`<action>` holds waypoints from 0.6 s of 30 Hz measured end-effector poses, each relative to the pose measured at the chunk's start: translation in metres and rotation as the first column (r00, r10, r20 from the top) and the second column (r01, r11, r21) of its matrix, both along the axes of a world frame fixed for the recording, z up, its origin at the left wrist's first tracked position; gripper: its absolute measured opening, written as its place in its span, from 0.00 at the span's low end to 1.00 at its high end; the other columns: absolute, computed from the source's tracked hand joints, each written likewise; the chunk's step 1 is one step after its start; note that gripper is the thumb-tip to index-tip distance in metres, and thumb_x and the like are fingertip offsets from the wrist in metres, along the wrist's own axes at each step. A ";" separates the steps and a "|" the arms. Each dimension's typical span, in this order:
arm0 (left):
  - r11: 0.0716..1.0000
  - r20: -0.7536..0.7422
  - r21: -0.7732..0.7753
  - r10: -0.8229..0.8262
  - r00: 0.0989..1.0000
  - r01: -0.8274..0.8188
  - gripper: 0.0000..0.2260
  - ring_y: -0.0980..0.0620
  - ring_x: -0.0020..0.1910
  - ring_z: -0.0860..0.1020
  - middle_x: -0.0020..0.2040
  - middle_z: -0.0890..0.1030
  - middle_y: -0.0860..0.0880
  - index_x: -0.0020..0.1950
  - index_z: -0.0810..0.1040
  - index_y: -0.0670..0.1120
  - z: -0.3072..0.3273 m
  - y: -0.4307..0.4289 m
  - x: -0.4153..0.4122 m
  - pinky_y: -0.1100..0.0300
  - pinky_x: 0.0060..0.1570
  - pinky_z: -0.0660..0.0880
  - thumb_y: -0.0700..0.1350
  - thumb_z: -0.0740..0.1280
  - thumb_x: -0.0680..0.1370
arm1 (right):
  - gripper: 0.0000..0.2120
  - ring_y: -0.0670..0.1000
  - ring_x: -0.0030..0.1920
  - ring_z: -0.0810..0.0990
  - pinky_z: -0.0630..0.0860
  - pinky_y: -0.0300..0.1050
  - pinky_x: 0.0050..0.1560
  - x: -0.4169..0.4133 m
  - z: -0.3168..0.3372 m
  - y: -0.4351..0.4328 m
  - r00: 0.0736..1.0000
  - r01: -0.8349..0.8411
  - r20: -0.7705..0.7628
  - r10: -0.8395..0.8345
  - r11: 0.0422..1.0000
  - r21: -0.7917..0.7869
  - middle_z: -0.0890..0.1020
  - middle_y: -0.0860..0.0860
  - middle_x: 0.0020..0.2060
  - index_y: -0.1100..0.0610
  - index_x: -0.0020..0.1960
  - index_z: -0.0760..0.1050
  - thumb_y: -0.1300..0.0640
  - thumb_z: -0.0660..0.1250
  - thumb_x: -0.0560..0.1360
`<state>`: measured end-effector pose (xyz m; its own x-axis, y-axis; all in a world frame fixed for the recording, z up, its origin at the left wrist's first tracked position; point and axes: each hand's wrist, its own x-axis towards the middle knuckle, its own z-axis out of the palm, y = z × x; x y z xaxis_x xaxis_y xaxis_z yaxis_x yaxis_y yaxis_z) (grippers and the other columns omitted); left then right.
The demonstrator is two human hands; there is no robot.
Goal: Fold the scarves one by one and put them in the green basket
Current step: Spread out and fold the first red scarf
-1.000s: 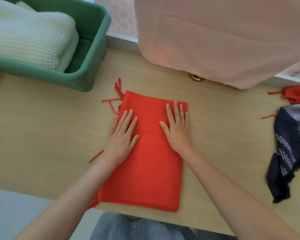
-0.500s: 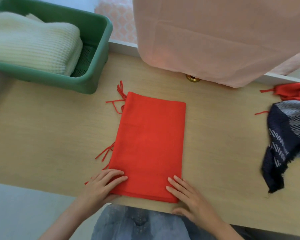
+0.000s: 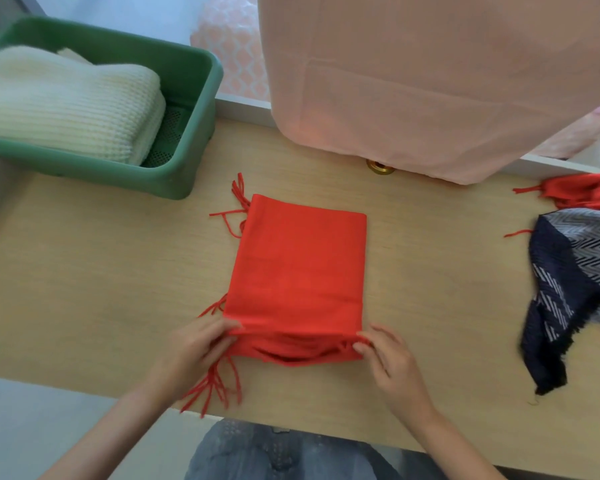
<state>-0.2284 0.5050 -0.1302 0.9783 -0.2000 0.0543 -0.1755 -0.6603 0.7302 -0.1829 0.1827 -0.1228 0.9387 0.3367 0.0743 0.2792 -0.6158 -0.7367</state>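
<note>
A folded red scarf (image 3: 300, 265) lies in the middle of the wooden table (image 3: 84, 271), with fringe sticking out on its left side. My left hand (image 3: 191, 348) pinches its near left corner. My right hand (image 3: 392, 362) pinches its near right corner. The near edge is lifted a little off the table, and its layers show. The green basket (image 3: 191, 133) stands at the far left and holds a folded cream knitted scarf (image 3: 66, 102).
A dark blue scarf with white zigzag pattern (image 3: 575, 278) lies crumpled at the right edge, and another red scarf (image 3: 582, 194) lies behind it. A pink cloth (image 3: 430, 81) hangs over the table's far side, above a small brass knob (image 3: 378, 166).
Both hands slid from the scarf's top half down to its near edge, then took hold of the two near corners and lifted that edge.
</note>
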 end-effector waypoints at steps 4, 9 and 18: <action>0.987 -0.016 -0.069 0.148 0.989 -0.148 0.07 0.75 0.41 0.74 0.45 0.78 0.72 0.52 0.81 0.51 0.037 0.004 0.084 0.79 0.43 0.67 0.49 0.68 0.76 | 0.20 0.47 0.42 0.76 0.70 0.41 0.45 0.077 0.028 0.024 0.975 0.199 -0.108 -0.192 0.978 0.055 0.81 0.48 0.42 0.59 0.54 0.81 0.44 0.61 0.77; 0.927 -0.168 -0.015 0.368 0.915 -0.375 0.14 0.54 0.53 0.77 0.56 0.80 0.48 0.63 0.77 0.44 0.035 0.001 0.194 0.65 0.53 0.69 0.46 0.66 0.79 | 0.17 0.55 0.50 0.78 0.68 0.46 0.45 0.174 0.016 0.052 0.903 0.392 -0.180 -0.391 0.920 -0.032 0.81 0.55 0.48 0.60 0.56 0.77 0.49 0.56 0.82; 0.896 0.250 0.421 0.037 0.968 -0.143 0.22 0.46 0.74 0.62 0.73 0.69 0.45 0.72 0.70 0.45 -0.010 -0.064 0.137 0.46 0.73 0.55 0.51 0.58 0.79 | 0.31 0.55 0.77 0.48 0.45 0.47 0.76 0.134 -0.034 0.059 0.981 0.195 0.078 -0.180 0.938 -0.288 0.52 0.56 0.77 0.57 0.77 0.54 0.42 0.48 0.80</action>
